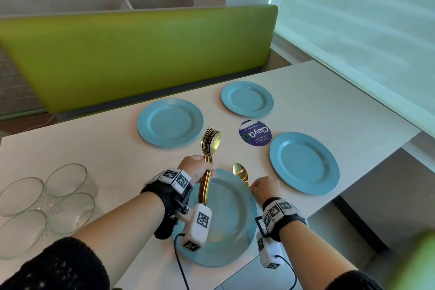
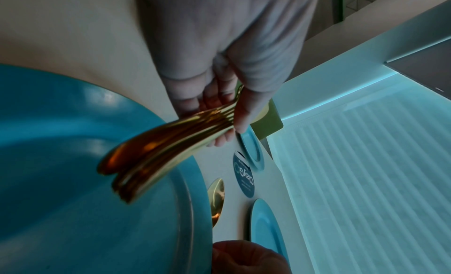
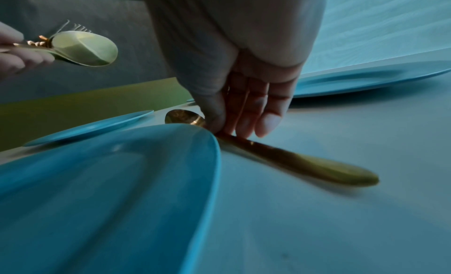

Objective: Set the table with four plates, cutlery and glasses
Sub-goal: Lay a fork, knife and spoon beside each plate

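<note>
Gold spoon (image 3: pixel 280 154) lies along the right rim of the near plate (image 1: pixel 226 252), bowl pointing away, handle toward the person. The right hand (image 1: pixel 266 187) pinches its neck, fingers (image 3: pixel 266 123) reaching down to the bench (image 1: pixel 70 148). The left hand (image 1: pixel 199 168) grips the bundle of cutlery (image 1: pixel 208 155) upright above the plate's left side, just beside.

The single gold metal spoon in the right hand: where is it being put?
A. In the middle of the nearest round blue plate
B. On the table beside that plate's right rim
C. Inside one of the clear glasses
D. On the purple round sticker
B: the single gold metal spoon lies along the right rim of the nearest round blue plate, on the white table, with the right hand pinching its handle.
</note>
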### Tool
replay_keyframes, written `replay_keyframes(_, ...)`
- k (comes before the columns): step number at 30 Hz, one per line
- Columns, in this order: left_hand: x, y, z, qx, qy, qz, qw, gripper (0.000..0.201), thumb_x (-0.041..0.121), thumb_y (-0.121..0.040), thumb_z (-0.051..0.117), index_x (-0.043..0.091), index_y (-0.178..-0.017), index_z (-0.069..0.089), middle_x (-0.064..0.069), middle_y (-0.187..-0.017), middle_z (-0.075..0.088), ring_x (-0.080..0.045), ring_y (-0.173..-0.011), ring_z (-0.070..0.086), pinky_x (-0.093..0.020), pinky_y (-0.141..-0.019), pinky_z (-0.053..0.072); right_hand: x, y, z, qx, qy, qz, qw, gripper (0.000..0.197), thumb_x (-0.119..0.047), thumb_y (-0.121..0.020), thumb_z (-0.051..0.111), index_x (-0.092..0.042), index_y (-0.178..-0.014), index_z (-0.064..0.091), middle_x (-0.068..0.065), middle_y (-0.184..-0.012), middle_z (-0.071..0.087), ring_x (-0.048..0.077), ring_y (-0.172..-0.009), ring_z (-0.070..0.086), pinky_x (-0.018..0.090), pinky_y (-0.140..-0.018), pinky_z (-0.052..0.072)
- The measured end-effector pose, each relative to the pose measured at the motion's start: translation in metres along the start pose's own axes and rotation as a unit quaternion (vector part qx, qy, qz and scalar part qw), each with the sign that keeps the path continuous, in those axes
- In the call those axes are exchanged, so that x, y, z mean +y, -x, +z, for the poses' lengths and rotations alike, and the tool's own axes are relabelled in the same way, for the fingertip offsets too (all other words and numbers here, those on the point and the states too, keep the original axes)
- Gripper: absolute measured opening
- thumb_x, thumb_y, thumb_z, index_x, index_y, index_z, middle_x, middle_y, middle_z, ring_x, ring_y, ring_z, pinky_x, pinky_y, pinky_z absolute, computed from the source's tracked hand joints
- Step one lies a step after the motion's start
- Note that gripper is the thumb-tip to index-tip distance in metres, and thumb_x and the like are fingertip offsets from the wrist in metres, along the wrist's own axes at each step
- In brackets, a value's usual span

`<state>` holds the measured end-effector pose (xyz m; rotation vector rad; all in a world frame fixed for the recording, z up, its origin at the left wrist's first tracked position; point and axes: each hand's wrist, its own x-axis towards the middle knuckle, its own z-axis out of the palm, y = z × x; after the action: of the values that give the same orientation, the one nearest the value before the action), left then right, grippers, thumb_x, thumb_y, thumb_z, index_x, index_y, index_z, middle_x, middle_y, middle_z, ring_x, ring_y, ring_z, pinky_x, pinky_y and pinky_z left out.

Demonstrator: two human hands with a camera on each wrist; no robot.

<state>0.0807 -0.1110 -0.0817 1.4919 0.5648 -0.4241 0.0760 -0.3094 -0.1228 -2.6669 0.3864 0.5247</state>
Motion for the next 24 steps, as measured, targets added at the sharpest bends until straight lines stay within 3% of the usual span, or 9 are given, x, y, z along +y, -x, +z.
replay_keyframes(3, 0.004, -0.003, 0.003, -0.011, -0.001, -0.002, 1.0, 0.018, -0.01, -0.08, 0.061, 0.003, -0.092, 0.058, -0.012, -0.067, 0.06, -0.019, -0.057, 0.056, -0.027, -0.062, 0.051, 0.0, 0.001, -0.002, 0.002, -0.012, 0.007, 1.0, 0.023, -0.013, -0.085, 0.054, -0.002, -0.096, 0.072, 0.01, -0.086, 0.061, 0.024, -0.083, 0.054, 0.035, -0.087, 0.053)
replay_keyframes(5, 0.007, -0.004, 0.004, -0.017, -0.012, -0.007, 1.0, 0.014, -0.011, -0.08, 0.06, 0.002, -0.086, 0.059, -0.013, -0.068, 0.059, -0.02, -0.058, 0.055, -0.026, -0.06, 0.051, 0.002, 0.001, -0.009, 0.011, -0.042, 0.022, 0.999, 0.019, -0.015, -0.085, 0.062, -0.007, -0.1, 0.07, 0.009, -0.1, 0.066, 0.025, -0.095, 0.06, 0.031, -0.087, 0.05)
replay_keyframes(7, 0.012, -0.004, 0.007, -0.021, -0.022, -0.005, 1.0, 0.016, -0.012, -0.079, 0.059, -0.004, -0.093, 0.061, -0.013, -0.071, 0.06, -0.021, -0.06, 0.056, -0.025, -0.057, 0.052, 0.004, -0.001, -0.02, 0.017, -0.041, 0.021, 0.999, 0.021, -0.017, -0.087, 0.064, -0.012, -0.107, 0.068, 0.009, -0.113, 0.066, 0.025, -0.107, 0.06, 0.03, -0.089, 0.048)
replay_keyframes(10, 0.02, -0.006, 0.017, -0.036, -0.03, -0.003, 0.999, 0.047, -0.012, -0.078, 0.059, -0.01, -0.125, 0.051, -0.012, -0.075, 0.064, -0.02, -0.064, 0.06, -0.029, -0.069, 0.053, 0.002, -0.005, -0.043, 0.045, -0.06, 0.012, 0.997, 0.021, -0.017, -0.088, 0.062, -0.01, -0.107, 0.069, 0.009, -0.114, 0.067, 0.026, -0.109, 0.059, 0.03, -0.093, 0.047)
replay_keyframes(13, 0.03, -0.005, 0.032, -0.069, -0.02, -0.001, 0.997, 0.052, -0.01, -0.08, 0.061, -0.009, -0.129, 0.047, -0.015, -0.088, 0.068, -0.025, -0.076, 0.065, -0.04, -0.085, 0.055, -0.004, -0.005, -0.063, 0.063, -0.134, -0.011, 0.989, 0.015, -0.012, -0.086, 0.063, -0.008, -0.098, 0.072, 0.008, -0.096, 0.069, 0.022, -0.088, 0.06, 0.032, -0.09, 0.048)
replay_keyframes(15, 0.035, -0.006, 0.042, -0.086, -0.036, 0.006, 0.996, 0.042, -0.006, -0.08, 0.064, -0.005, -0.121, 0.054, -0.017, -0.098, 0.068, -0.027, -0.085, 0.065, -0.044, -0.094, 0.053, -0.009, -0.003, -0.072, 0.06, -0.182, -0.027, 0.981, 0.008, -0.013, -0.086, 0.063, -0.011, -0.089, 0.071, 0.002, -0.078, 0.065, 0.018, -0.07, 0.057, 0.032, -0.08, 0.051)
replay_keyframes(18, 0.039, -0.007, 0.059, -0.118, -0.058, 0.01, 0.991, 0.012, -0.003, -0.082, 0.063, 0.001, -0.094, 0.063, -0.014, -0.084, 0.067, -0.024, -0.075, 0.063, -0.043, -0.091, 0.054, -0.015, 0.003, -0.078, 0.021, -0.229, -0.036, 0.973, 0.011, -0.021, -0.09, 0.061, -0.014, -0.083, 0.066, -0.005, -0.069, 0.06, 0.01, -0.056, 0.054, 0.021, -0.058, 0.048)
replay_keyframes(21, 0.043, -0.01, 0.078, -0.155, -0.09, 0.022, 0.984, 0.007, -0.002, -0.083, 0.063, 0.004, -0.082, 0.063, -0.011, -0.075, 0.064, -0.022, -0.07, 0.061, -0.043, -0.09, 0.053, -0.017, 0.003, -0.082, -0.035, -0.284, -0.041, 0.957, 0.019, -0.024, -0.093, 0.057, -0.015, -0.077, 0.064, -0.004, -0.072, 0.062, 0.01, -0.058, 0.056, 0.02, -0.054, 0.048)
replay_keyframes(24, 0.046, -0.014, 0.096, -0.173, -0.113, 0.028, 0.978, 0.014, -0.004, -0.085, 0.06, 0.007, -0.077, 0.063, -0.01, -0.074, 0.063, -0.022, -0.07, 0.061, -0.041, -0.086, 0.054, -0.013, -0.001, -0.089, -0.05, -0.328, -0.044, 0.942, 0.018, -0.015, -0.094, 0.055, -0.014, -0.079, 0.065, -0.001, -0.069, 0.062, 0.009, -0.056, 0.055, 0.018, -0.051, 0.047)
